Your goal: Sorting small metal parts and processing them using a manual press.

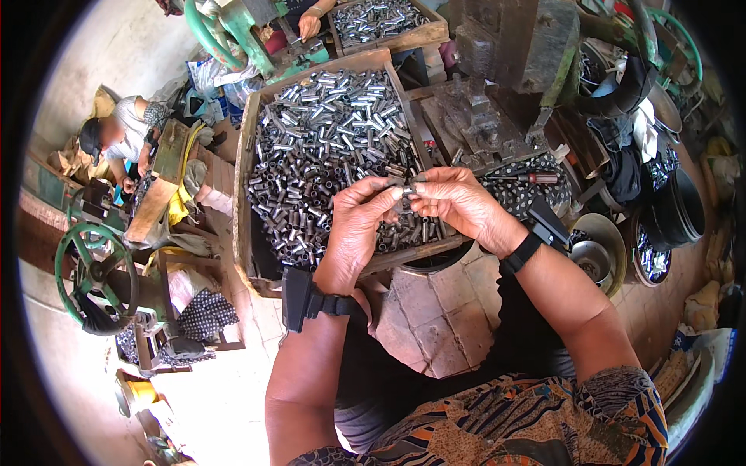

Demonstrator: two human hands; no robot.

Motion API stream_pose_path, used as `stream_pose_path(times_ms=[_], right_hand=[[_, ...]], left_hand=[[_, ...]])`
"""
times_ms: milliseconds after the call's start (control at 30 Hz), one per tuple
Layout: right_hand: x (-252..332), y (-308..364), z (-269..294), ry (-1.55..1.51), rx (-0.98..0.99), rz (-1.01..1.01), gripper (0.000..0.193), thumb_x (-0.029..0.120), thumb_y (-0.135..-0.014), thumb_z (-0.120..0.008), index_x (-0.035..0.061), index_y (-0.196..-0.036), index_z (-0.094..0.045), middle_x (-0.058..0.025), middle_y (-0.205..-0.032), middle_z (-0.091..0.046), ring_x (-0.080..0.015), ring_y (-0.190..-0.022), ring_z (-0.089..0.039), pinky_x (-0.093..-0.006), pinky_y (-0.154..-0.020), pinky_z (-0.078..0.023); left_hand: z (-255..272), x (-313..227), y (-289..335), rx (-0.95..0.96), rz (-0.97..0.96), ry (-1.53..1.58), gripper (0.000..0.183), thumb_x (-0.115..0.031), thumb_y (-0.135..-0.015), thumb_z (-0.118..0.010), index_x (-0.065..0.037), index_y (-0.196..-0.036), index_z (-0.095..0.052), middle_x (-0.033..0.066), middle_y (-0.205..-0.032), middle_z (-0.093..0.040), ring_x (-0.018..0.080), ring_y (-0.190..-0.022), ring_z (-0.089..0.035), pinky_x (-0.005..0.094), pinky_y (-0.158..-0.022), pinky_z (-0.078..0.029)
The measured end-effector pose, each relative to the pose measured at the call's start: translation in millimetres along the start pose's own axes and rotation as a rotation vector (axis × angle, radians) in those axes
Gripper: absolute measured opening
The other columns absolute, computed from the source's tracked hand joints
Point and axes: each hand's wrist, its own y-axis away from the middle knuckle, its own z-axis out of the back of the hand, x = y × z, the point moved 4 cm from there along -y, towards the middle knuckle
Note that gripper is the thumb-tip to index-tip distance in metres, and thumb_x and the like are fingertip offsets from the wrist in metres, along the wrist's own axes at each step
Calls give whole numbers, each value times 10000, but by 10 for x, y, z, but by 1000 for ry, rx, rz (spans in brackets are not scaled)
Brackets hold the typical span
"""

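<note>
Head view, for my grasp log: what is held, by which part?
A small metal piece, pinched seemingly at opposite ends by the left hand and right hand.

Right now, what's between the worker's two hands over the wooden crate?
The head view shows a small metal piece between the left hand and right hand, held by both; beneath lie metal tubes in the wooden crate.

We see bright silver and dark grey metal tubes (pixel 334 116), a brown wooden tray (pixel 243 171), a green handwheel (pixel 61 268), a yellow cloth (pixel 180 203), a red screwdriver handle (pixel 542 179), and a black cloth (pixel 208 314) dotted white. Our wrist straps (pixel 527 252) are black; our shirt (pixel 497 427) mixes orange, black and tan patterning.
</note>
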Motion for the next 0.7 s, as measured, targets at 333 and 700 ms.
stream_pose_path(times_ms=[333, 700], right_hand=[[27, -29, -46, 81, 41, 0, 141, 105, -816, -691, -12, -885, -653, -117, -803, -678, -182, -701, -675, -269, -611, -549], [62, -461, 355, 915, -157, 529, 154, -11, -760, -635, -23, -911, -664, -121, -802, -674, -204, -716, -643, -278, -657, -496]], left_hand=[[-117, 24, 58, -96, -290, -321, 81, -114, -875, -633, -35, -869, -648, -50, -646, -553, 5, -527, -416, 169, -467, -319], [395, -108, -111, -413, 124, 30, 320, -314, -974, -359, -67, -910, -552, 46, -720, -587, 185, -622, -550, 337, -548, -407]])
